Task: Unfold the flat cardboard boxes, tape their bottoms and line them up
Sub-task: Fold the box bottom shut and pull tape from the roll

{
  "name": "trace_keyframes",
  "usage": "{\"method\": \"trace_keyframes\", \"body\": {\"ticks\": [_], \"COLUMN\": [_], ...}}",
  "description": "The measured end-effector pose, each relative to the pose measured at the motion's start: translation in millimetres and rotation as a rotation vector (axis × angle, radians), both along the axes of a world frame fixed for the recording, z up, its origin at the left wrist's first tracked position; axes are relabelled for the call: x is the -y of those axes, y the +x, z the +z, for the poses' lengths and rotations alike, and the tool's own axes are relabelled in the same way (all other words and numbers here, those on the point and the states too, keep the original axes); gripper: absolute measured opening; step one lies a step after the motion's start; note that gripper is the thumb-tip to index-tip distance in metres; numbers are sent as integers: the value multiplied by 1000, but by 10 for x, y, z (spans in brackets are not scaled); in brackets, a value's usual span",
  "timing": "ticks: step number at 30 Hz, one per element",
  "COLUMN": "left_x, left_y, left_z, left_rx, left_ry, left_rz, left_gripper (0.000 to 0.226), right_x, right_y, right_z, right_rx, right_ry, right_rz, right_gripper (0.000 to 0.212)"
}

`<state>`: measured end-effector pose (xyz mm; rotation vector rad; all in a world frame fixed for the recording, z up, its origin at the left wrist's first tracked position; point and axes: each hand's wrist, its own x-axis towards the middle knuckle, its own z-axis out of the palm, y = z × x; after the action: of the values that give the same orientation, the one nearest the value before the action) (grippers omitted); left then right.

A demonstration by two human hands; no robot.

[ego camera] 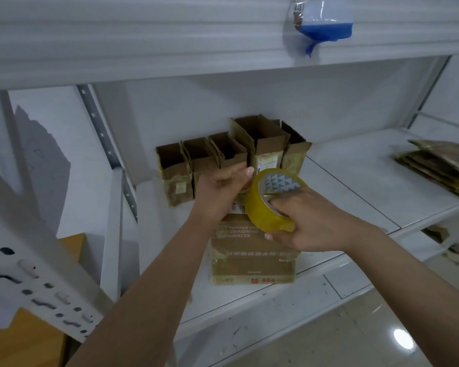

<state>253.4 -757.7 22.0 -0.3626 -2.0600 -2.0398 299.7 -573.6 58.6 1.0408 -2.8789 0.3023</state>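
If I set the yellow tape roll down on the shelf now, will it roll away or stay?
The tape roll is a round ring, so on its edge it would probably roll along the smooth white shelf. Laid flat on its side it should stay. It looks stiff and fairly light: the right hand grips it alone, fingers through its core.

We have a single head-worn view, looking forward and down over both forearms, close to the front edge of the white shelf [355,181], facing its back wall.
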Motion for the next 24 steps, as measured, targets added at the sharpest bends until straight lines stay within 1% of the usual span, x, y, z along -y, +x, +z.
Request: {"method": "trace_keyframes", "body": {"ticks": [3, 7, 10, 13, 15, 18, 19, 21, 24], "left_x": [12, 36, 8, -1, 7, 7, 10, 18, 16], "left_y": [-16, -10, -22, -22, -29, -33, -40, -66, -118], "left_z": [1, -8, -6, -1, -16, -40, -49, -65, -65], "left_rx": [-23, -36, -18, 42, 52, 64, 74, 106, 152], "left_ry": [-33, -35, 70, 167, 196, 244, 254, 275, 296], "left_rz": [14, 45, 100, 120, 138, 157, 152, 137, 150], "left_gripper": [31, 27, 31, 45, 57, 61, 60, 55, 50], "right_x": [4, -14, -5, -7, -25, -87, -108, -172, -343], "right_y": [-10, -1, 20, -24, -118, -326, -381, -450, -489], "right_z": [-4, 51, 134, 279, 392, 455, 449, 415, 357], "right_rx": [-14, 72, 67, 129, 229, 377, 413, 473, 581], "right_ry": [27, -120, -246, -414, -574, -778, -807, -825, -846], "right_rz": [-3, -49, -100, -131, -188, -293, -302, -283, -176], "right_gripper": [26, 32, 25, 22, 30, 63, 69, 65, 41]}}
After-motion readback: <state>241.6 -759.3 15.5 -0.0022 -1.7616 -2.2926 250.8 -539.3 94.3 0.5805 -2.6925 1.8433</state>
